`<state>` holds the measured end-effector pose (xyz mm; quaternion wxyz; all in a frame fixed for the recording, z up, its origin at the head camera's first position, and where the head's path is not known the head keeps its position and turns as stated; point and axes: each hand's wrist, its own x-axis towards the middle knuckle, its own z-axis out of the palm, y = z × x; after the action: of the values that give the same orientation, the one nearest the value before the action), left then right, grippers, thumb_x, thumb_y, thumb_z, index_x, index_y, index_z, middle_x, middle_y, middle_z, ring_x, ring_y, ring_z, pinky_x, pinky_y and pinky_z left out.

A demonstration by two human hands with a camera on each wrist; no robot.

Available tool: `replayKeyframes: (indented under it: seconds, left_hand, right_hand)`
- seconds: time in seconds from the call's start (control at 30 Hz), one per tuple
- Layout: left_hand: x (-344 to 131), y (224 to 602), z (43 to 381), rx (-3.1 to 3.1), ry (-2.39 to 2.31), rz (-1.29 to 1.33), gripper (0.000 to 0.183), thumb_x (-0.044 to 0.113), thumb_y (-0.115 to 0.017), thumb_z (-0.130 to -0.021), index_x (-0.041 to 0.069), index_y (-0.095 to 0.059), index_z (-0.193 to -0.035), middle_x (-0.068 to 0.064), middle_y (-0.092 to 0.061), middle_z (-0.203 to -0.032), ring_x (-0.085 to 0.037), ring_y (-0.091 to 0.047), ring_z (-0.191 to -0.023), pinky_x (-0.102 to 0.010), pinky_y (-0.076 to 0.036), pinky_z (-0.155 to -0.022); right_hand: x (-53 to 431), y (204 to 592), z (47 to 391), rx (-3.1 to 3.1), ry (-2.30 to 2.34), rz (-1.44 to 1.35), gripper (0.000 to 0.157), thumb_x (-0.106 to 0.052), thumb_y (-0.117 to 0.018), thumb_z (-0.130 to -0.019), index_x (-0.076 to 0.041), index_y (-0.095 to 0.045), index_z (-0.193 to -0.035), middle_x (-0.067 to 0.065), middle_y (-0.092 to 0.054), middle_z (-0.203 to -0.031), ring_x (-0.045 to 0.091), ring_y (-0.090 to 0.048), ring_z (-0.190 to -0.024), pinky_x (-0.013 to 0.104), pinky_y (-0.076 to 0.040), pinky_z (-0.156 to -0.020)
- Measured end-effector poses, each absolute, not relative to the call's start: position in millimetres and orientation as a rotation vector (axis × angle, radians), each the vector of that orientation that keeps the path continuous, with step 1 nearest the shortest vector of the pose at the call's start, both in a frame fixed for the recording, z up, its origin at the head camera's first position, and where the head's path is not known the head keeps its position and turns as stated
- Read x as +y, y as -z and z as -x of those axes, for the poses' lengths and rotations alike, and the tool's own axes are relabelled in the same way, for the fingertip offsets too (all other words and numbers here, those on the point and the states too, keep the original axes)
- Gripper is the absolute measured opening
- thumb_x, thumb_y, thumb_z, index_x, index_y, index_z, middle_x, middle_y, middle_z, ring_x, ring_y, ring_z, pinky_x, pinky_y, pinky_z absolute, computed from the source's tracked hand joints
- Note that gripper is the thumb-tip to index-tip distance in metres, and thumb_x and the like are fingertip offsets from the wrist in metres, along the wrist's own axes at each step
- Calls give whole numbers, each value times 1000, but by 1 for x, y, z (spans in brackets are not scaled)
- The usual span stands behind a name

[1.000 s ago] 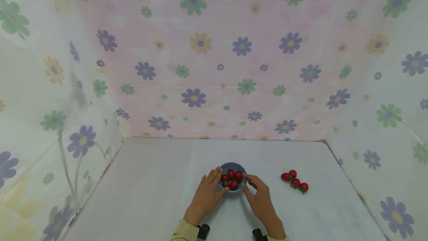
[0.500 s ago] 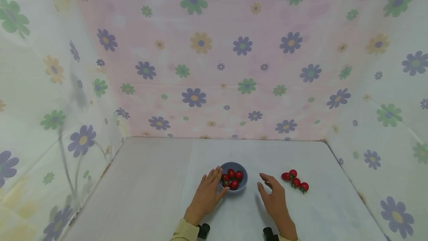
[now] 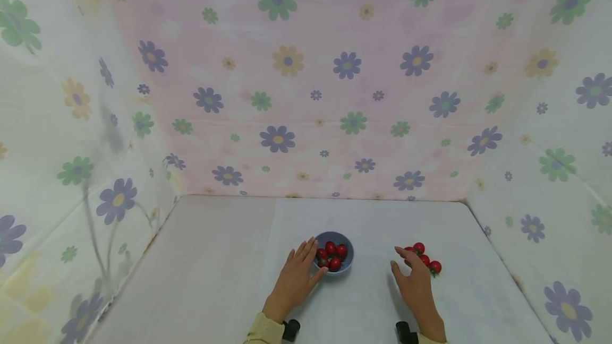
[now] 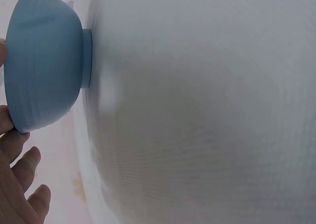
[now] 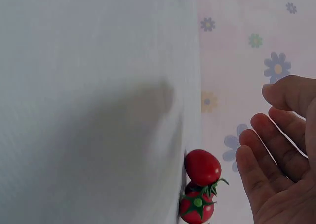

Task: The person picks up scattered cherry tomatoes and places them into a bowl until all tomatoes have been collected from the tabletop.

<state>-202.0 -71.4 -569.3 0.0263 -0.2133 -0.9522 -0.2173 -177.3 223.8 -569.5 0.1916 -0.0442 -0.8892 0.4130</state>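
A small blue-grey bowl (image 3: 333,237) stands upright on the table, with several red cherry tomatoes (image 3: 335,264) inside. My left hand (image 3: 295,279) touches its rim on the left and near sides, fingers fairly straight and thumb spread apart. In the left wrist view, fingertips (image 4: 14,142) meet the rim of the tilted-looking bowl (image 4: 44,61). Farther right, my right hand (image 3: 417,285) hovers beside several loose cherry tomatoes (image 3: 435,267), partly covering them. Its fingers are loosely bent, with nothing between them and the thumb. Tomatoes with green stems (image 5: 202,167) show below that hand's fingers in the right wrist view.
A white cloth covers the table (image 3: 215,259). Flower-patterned fabric walls (image 3: 311,84) rise at the back and along both sides. Each wrist carries a dark strapped-on device (image 3: 290,330).
My right hand has left the bowl's right rim and moved right across the table to the loose tomatoes. The left hand and the bowl have stayed in place.
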Motion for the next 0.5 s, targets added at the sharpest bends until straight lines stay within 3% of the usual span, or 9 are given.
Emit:
replayKeyframes:
  seconds: [0.3, 0.5]
  left_hand:
    - [-71, 566, 200, -2931, 690, 661, 75, 53, -50, -103, 3, -36, -157, -12, -35, -164, -34, -33, -151, -58, -30, -120]
    - [-70, 566, 199, -2917, 716, 660, 73, 51, -49, -104, 2, -36, -157, -12, -34, -164, -36, -32, -151, -58, -29, -120]
  right_hand:
    - [244, 561, 178, -2605, -1158, 187, 43, 0, -69, -94, 5, -60, -135, 26, -62, -134, 41, -55, -128, 59, -44, -108]
    - [255, 563, 180, -2557, -1071, 125, 43, 9, -71, -87, 10, -62, -130, 30, -64, -126, 42, -60, -112, 60, -51, -97]
